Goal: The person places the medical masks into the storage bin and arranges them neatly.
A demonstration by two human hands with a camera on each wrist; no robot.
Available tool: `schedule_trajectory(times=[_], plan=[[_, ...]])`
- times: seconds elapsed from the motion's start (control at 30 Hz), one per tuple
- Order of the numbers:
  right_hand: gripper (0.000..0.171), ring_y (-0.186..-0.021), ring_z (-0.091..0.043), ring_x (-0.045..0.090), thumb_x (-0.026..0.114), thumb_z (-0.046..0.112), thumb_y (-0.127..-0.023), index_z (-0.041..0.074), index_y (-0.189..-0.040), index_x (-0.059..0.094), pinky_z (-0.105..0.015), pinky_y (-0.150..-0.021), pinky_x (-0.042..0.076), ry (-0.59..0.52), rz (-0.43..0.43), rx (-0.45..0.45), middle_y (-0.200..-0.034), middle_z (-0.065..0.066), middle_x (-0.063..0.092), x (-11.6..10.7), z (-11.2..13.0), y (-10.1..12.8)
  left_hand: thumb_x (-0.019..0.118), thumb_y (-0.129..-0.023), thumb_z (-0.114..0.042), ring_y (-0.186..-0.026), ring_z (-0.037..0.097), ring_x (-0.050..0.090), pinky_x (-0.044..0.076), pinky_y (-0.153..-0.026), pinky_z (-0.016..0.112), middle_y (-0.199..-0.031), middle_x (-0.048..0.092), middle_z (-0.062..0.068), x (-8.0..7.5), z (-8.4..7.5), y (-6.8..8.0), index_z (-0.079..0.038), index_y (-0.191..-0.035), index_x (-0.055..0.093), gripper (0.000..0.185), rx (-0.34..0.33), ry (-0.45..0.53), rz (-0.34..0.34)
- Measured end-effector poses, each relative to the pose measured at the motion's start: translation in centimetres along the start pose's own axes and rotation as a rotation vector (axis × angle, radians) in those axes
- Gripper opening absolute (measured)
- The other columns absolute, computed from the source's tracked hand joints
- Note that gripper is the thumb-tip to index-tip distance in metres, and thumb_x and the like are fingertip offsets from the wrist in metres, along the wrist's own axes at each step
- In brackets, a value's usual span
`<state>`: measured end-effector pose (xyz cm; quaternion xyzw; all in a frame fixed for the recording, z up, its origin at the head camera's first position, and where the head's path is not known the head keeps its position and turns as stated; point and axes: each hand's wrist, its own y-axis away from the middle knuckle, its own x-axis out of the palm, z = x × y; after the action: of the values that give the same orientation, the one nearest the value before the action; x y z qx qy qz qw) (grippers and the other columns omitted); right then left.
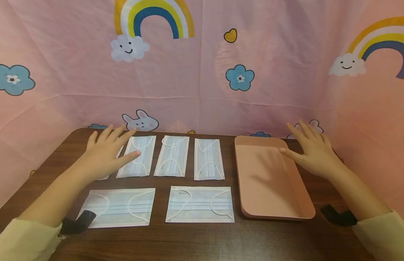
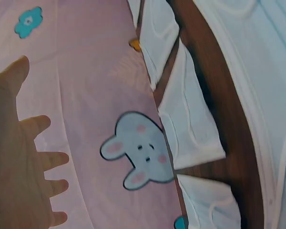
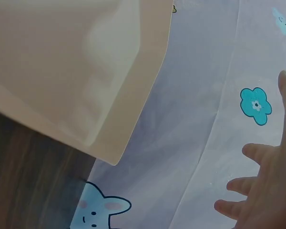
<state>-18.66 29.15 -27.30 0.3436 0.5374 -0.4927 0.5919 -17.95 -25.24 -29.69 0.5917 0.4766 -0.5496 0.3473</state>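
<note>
Dark wood-grain covers the surface, which is walled on three sides by a pink cloth printed with rainbows, clouds, blue flowers and rabbits. Six white face masks lie flat in two rows, the far-left one mostly hidden. An empty pink tray sits to their right. The left hand, fingers spread and relaxed, seems to hover over the far-left masks; the right hand, equally released, is above the tray's far right edge.
</note>
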Motion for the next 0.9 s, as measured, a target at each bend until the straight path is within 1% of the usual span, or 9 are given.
schedule_trajectory(times=[0.13,0.27,0.4,0.5,0.57,0.73,0.9], plan=[[0.08,-0.141,-0.044,0.002,0.055,0.051,-0.093,0.019,-0.155,0.015,-0.072,-0.1,0.001,-0.054,-0.045,-0.012,-0.158,-0.02,0.004,0.3,-0.5,1.0,0.045,-0.092,-0.063,-0.139,0.046,0.007,-0.002,-0.101,0.071,-0.154,0.019,0.021,0.6,-1.4,0.4,-0.018,-0.154,0.021,0.08,0.032,0.02,-0.045],[0.078,-0.139,-0.048,0.008,0.058,0.044,-0.093,0.017,-0.155,0.018,-0.074,-0.099,0.004,-0.106,-0.105,-0.044,-0.156,-0.023,0.009,0.7,-1.2,1.9,0.048,-0.092,-0.059,-0.138,0.046,0.013,0.003,-0.101,0.071,-0.153,0.023,0.02,1.3,-2.8,0.7,-0.018,-0.153,0.024,0.077,0.08,0.045,-0.085],[0.076,-0.136,-0.051,0.015,0.062,0.037,-0.093,0.019,-0.154,0.021,-0.075,-0.097,0.006,-0.145,-0.155,-0.078,-0.155,-0.024,0.015,1.1,-1.9,2.7,0.051,-0.093,-0.057,-0.137,0.045,0.019,0.009,-0.101,0.07,-0.151,0.028,0.02,2.4,-4.1,0.8,-0.017,-0.152,0.028,0.074,0.135,0.077,-0.116],[0.074,-0.135,-0.051,0.019,0.064,0.033,-0.092,0.021,-0.153,0.024,-0.076,-0.095,0.012,-0.178,-0.18,-0.083,-0.155,-0.022,0.018,1.6,-2.4,3.3,0.052,-0.092,-0.056,-0.135,0.043,0.022,0.012,-0.102,0.068,-0.149,0.032,0.018,3.2,-5.1,0.9,-0.017,-0.151,0.031,0.073,0.165,0.103,-0.116],[0.071,-0.135,-0.051,0.019,0.064,0.03,-0.092,0.019,-0.153,0.027,-0.077,-0.093,0.015,-0.209,-0.188,-0.083,-0.155,-0.02,0.02,1.9,-2.6,3.7,0.052,-0.092,-0.056,-0.134,0.043,0.025,0.013,-0.101,0.068,-0.147,0.034,0.017,3.7,-5.7,0.9,-0.016,-0.15,0.032,0.073,0.182,0.12,-0.113],[0.067,-0.136,-0.048,0.019,0.063,0.025,-0.093,0.02,-0.151,0.03,-0.076,-0.094,0.016,-0.309,-0.184,-0.048,-0.155,-0.016,0.02,2.9,-3.4,4.8,0.054,-0.091,-0.057,-0.132,0.039,0.031,0.019,-0.1,0.067,-0.144,0.04,0.014,5.0,-7.0,0.9,-0.015,-0.148,0.036,0.073,0.217,0.187,-0.112],[0.064,-0.134,-0.049,0.023,0.061,0.019,-0.094,0.019,-0.151,0.031,-0.075,-0.094,0.017,-0.375,-0.188,-0.062,-0.153,-0.019,0.024,3.9,-4.5,5.6,0.055,-0.09,-0.057,-0.131,0.036,0.036,0.024,-0.1,0.066,-0.141,0.046,0.011,6.0,-8.1,0.9,-0.016,-0.147,0.04,0.072,0.242,0.26,-0.092]])
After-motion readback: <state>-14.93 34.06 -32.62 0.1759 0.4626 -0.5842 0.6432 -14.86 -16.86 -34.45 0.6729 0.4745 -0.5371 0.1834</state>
